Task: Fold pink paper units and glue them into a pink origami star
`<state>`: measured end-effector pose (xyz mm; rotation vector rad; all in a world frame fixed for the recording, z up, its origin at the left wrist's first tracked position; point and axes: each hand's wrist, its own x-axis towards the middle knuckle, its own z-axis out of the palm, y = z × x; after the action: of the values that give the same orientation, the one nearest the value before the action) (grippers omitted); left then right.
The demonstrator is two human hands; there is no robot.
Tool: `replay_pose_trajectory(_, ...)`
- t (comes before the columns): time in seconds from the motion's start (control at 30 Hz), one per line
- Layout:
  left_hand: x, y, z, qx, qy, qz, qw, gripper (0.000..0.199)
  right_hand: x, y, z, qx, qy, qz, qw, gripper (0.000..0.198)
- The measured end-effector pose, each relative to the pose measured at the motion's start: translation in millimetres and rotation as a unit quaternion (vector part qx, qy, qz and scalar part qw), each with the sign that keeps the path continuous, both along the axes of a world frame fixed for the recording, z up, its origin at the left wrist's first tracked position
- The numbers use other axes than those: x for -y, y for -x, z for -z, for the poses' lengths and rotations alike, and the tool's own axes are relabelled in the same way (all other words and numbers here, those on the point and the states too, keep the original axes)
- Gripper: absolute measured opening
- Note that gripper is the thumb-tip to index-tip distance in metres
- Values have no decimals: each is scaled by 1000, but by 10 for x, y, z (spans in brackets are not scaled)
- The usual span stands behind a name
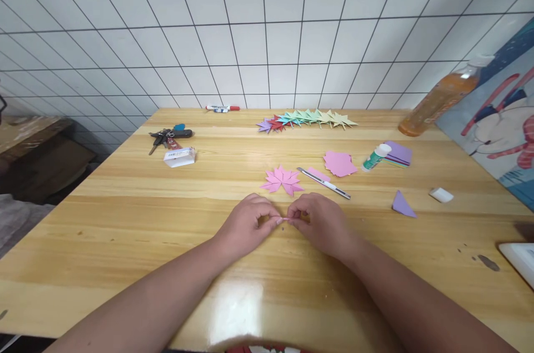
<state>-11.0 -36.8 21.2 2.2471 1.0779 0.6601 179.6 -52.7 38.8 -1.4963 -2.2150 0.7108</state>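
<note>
Two-handed, with left hand (249,222) and right hand (324,224) in clamped grip on small pink paper (285,218) from opposite sides, probably for fine control, near the pink leaf shape (281,176).

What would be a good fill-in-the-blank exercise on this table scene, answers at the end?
The left hand and right hand pinch a small piece coloured ____.
The cap of the glue stick is ____.
The bottle is near the far ____ corner of the table.
The purple paper nearest the white block forms a ____.

Missing words: pink; white; right; triangle.
</note>
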Motion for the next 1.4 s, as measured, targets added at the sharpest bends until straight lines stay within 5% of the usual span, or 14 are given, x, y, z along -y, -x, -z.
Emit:
replay_pose_trajectory(0.47, 15, 11, -24, -7, -42, 5, 999, 13, -9, -31, 25, -13, 6, -3, 1000, 12)
replay_pose_trajectory(0.73, -20, 19, -15, 39, 4, -87, 995, 10, -30, -56, 170, -112, 27, 53, 992, 52)
replay_pose_trajectory(0.9, -26, 26, 18, 75, 24, -107, 991, 8, -44, -23, 193, -267, 153, 88, 947, 40)
replay_pose_trajectory(1.0, -10, 11, 38, 95, 51, -106, 989, 9, -49, 23, 168, -390, 264, 101, 876, 31)
replay_pose_trajectory(1.13, 22, -32, 39, 111, 80, -81, 987, 12, -39, 82, 147, -489, 318, 127, 802, 28)
replay_pose_trajectory(1.23, 46, -64, 34, 112, 81, -69, 988, 10, -24, 113, 147, -499, 319, 127, 796, 27)
replay_pose_trajectory(1.4, 73, -98, 49, 109, 80, -70, 988, 11, -12, 173, 140, -446, 282, 109, 842, 27)
